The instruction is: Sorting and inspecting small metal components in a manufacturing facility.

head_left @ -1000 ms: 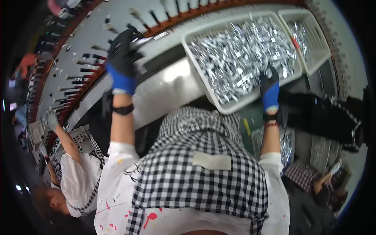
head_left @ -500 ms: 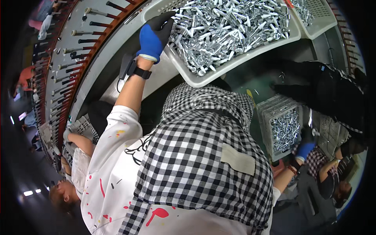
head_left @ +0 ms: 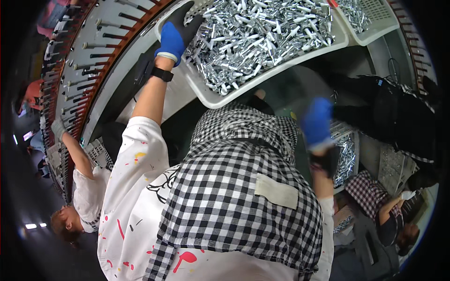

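Loosely spread, the left hand (head_left: pixel 178 33) lies at the bin rim (head_left: pixel 213 101).

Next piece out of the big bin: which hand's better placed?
Left, I'd say. The left hand is at the left edge of the big bin, beside the metal pieces. The right hand, blurred, is outside the bin, farther from those pieces.

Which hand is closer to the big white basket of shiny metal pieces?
Left. The left hand is at the left edge of the big white basket; the right hand, blurred, is apart from it, below its near side in the picture.
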`<state>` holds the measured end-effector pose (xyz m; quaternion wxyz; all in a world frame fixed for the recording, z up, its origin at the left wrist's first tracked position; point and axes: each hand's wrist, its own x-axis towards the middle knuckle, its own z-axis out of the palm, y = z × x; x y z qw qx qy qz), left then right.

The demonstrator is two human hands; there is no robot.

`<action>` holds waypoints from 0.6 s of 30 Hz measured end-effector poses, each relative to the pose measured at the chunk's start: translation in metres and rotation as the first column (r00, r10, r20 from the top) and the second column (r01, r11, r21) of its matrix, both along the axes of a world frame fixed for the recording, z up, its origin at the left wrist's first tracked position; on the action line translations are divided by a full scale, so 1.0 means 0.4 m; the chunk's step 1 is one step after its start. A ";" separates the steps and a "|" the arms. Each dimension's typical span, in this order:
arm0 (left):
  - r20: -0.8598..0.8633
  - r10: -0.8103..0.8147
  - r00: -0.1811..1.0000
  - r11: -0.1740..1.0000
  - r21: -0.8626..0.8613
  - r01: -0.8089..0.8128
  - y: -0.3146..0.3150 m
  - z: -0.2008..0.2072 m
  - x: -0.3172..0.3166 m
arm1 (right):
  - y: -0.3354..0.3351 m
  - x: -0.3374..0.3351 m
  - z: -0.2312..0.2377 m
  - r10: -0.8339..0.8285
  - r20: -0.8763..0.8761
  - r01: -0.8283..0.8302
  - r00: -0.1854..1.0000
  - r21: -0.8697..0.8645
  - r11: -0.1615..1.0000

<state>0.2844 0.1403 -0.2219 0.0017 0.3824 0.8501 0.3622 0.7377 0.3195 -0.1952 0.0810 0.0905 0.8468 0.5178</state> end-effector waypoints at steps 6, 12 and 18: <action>0.031 -0.019 0.999 0.981 0.194 0.012 -0.045 0.025 0.011 | -0.287 -0.582 0.058 0.091 -0.293 -0.302 0.952 -0.947 0.109; 0.035 0.070 0.997 0.945 0.319 -0.077 -0.004 0.027 0.062 | -0.226 -0.604 -0.057 0.228 -0.136 -0.191 0.964 -0.952 0.240; -0.077 0.005 0.997 0.970 0.242 0.013 0.033 0.033 0.089 | -0.143 -0.599 -0.064 0.312 -0.121 -0.224 0.942 -0.921 0.319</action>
